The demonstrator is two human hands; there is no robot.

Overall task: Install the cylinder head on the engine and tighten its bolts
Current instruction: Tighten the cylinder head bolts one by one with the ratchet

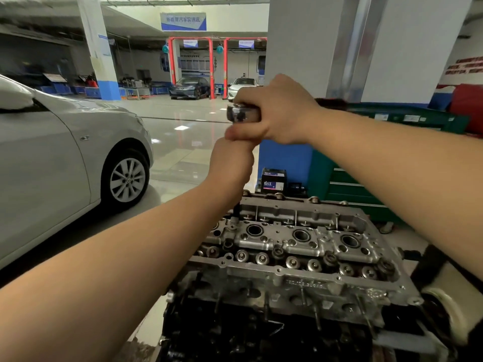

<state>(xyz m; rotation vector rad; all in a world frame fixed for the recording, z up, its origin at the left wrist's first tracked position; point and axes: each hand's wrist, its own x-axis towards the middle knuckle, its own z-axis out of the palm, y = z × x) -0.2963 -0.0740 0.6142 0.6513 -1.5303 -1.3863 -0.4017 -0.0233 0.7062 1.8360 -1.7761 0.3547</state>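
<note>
While the cylinder head point(300, 246) already sits on the engine point(261, 335) block, I have both hands stacked on one tool at its far left corner. My right hand point(271, 111) is wrapped around the chrome ratchet head point(243, 113) up top, and my left hand point(231, 160) is curled around the shaft just beneath it, touching the right. A dark extension point(236, 209) runs down from the left hand into a bolt well at the back-left of the cylinder head; I cannot see the bolt itself.

I judge this to be the tightening step, with the head placed and the bolts being run down. The main risk I see is the long extension tilting off the bolt axis: with both hands so high above the well, a sideways push could cam the socket off the bolt and round it, or knock my knuckles into the casting. Tightening this corner hard before the others could also seat the head unevenly.

As for writing, the small boxed battery point(273, 180) on the floor behind the engine carries a label whose characters I cannot read with confidence. A blue banner point(183, 21) on the far wall carries Chinese characters, too blurred to read surely. The silver car point(65, 152) beside me shows a VW emblem on its wheel hub. Raised casting marks on the near side of the cylinder head are illegible.
</note>
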